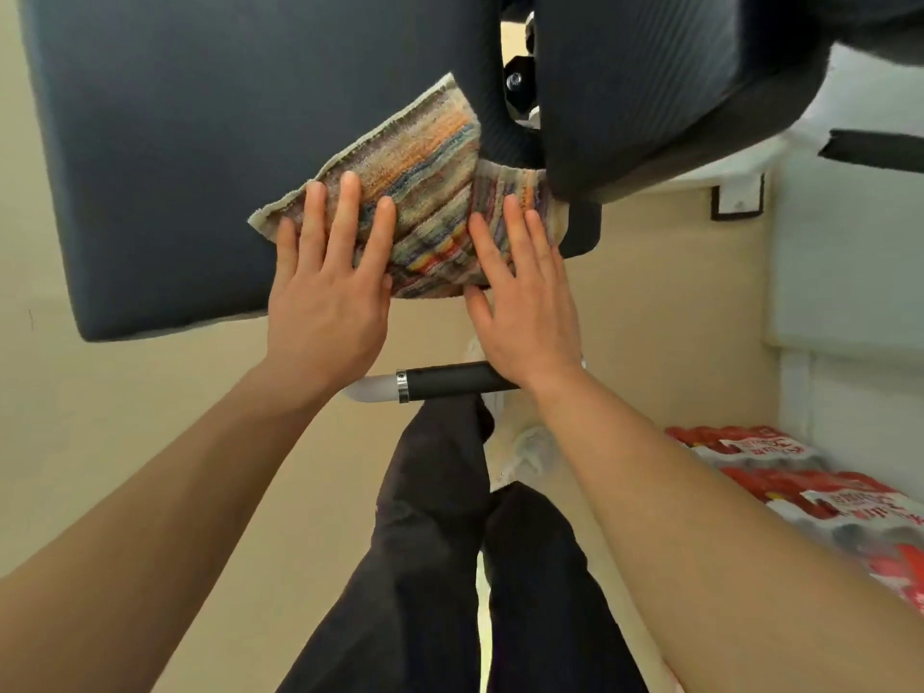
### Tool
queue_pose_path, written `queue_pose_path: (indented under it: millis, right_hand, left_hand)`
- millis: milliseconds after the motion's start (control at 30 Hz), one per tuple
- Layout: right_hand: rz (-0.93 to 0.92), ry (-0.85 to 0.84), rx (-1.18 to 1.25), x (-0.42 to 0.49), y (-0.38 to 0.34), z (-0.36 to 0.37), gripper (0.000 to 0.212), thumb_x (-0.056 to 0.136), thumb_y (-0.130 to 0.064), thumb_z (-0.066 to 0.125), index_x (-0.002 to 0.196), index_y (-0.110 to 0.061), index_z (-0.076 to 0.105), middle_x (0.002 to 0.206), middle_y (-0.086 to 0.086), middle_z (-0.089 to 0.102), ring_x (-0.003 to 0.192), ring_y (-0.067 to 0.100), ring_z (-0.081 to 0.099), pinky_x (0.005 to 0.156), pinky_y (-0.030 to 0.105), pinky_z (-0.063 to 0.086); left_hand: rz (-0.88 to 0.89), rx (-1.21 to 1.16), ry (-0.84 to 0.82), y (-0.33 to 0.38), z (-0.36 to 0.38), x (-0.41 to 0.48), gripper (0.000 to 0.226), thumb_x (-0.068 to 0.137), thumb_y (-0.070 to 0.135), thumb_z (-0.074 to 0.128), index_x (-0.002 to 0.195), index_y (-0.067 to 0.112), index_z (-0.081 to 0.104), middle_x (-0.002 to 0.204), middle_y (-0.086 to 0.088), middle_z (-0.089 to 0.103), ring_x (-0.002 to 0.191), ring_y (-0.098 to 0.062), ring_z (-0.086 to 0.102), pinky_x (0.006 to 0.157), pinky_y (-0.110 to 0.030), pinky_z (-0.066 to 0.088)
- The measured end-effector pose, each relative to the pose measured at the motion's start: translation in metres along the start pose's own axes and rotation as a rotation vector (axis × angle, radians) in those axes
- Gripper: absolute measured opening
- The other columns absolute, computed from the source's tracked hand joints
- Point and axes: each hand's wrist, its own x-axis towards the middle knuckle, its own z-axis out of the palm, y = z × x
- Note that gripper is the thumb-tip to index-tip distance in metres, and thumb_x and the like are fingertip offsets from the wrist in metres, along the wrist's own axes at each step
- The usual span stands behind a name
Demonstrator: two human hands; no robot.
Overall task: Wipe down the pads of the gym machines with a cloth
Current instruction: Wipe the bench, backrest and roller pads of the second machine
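Note:
A striped, many-coloured cloth lies over the near right corner of a large dark grey seat pad. My left hand presses flat on the cloth's left half with straight fingers. My right hand lies flat on the cloth's right part, fingers straight, near the pad's edge. A second dark ribbed pad rises at the upper right, and the cloth's far edge tucks into the gap between the two pads.
A black handle grip with a white end juts out below my right wrist. My legs in dark trousers stand underneath. Red-and-white packs lie on the floor at right. A white wall panel is beyond them.

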Motion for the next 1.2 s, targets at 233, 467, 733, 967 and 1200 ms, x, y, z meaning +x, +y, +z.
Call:
queue_pose_path:
  millis: [233, 467, 733, 967, 1200]
  right_hand:
    - [0.599, 0.042, 0.531, -0.002, -0.009, -0.010, 0.078, 0.103, -0.036, 0.040, 0.161, -0.012, -0.007, 0.169, 0.016, -0.009, 0.157, 0.033, 0.001, 0.126, 0.046, 0.016]
    - [1.072, 0.426, 1.761, 0.043, 0.004, -0.026, 0.025, 0.102, -0.015, 0.042, 0.118, -0.010, 0.059, 0.123, 0.017, 0.067, 0.111, 0.033, 0.065, 0.098, 0.044, 0.054]
    - [1.210, 0.498, 1.766, 0.057, -0.076, 0.003, 0.053, 0.101, -0.029, 0.040, 0.151, -0.019, 0.029, 0.133, 0.015, 0.059, 0.115, 0.037, 0.060, 0.104, 0.051, 0.050]
    - [1.141, 0.337, 1.744, 0.044, -0.072, -0.007, 0.044, 0.101, -0.030, 0.044, 0.141, -0.013, 0.046, 0.129, 0.012, 0.062, 0.112, 0.030, 0.060, 0.098, 0.044, 0.052]
    - [1.180, 0.768, 1.818, 0.075, 0.004, -0.012, 0.051, 0.098, -0.031, 0.038, 0.141, -0.008, 0.053, 0.139, 0.019, 0.060, 0.123, 0.041, 0.061, 0.081, 0.037, 0.055]
  left_hand:
    - [0.279, 0.112, -0.033, 0.033, -0.003, 0.045, 0.066, 0.105, 0.046, 0.015, 0.160, 0.010, 0.009, 0.167, -0.019, 0.006, 0.152, -0.044, 0.005, 0.121, -0.057, 0.010]
    - [0.492, 0.122, -0.083, 0.086, -0.003, 0.106, 0.064, 0.105, 0.047, 0.020, 0.159, 0.013, 0.013, 0.167, -0.015, 0.008, 0.154, -0.038, 0.002, 0.125, -0.053, 0.007]
    - [0.385, 0.048, -0.061, 0.024, -0.008, 0.060, 0.069, 0.104, 0.043, 0.030, 0.161, 0.011, 0.006, 0.168, -0.012, 0.002, 0.156, -0.027, 0.003, 0.125, -0.048, 0.007]
    - [0.430, 0.105, -0.043, 0.012, -0.013, 0.056, 0.066, 0.105, 0.046, 0.020, 0.160, 0.009, 0.014, 0.167, -0.017, 0.011, 0.154, -0.035, 0.010, 0.124, -0.051, 0.011]
    - [0.583, 0.130, -0.077, 0.076, -0.008, 0.122, 0.064, 0.104, 0.044, 0.028, 0.157, 0.009, 0.021, 0.166, -0.018, 0.013, 0.154, -0.035, 0.007, 0.125, -0.050, 0.010]
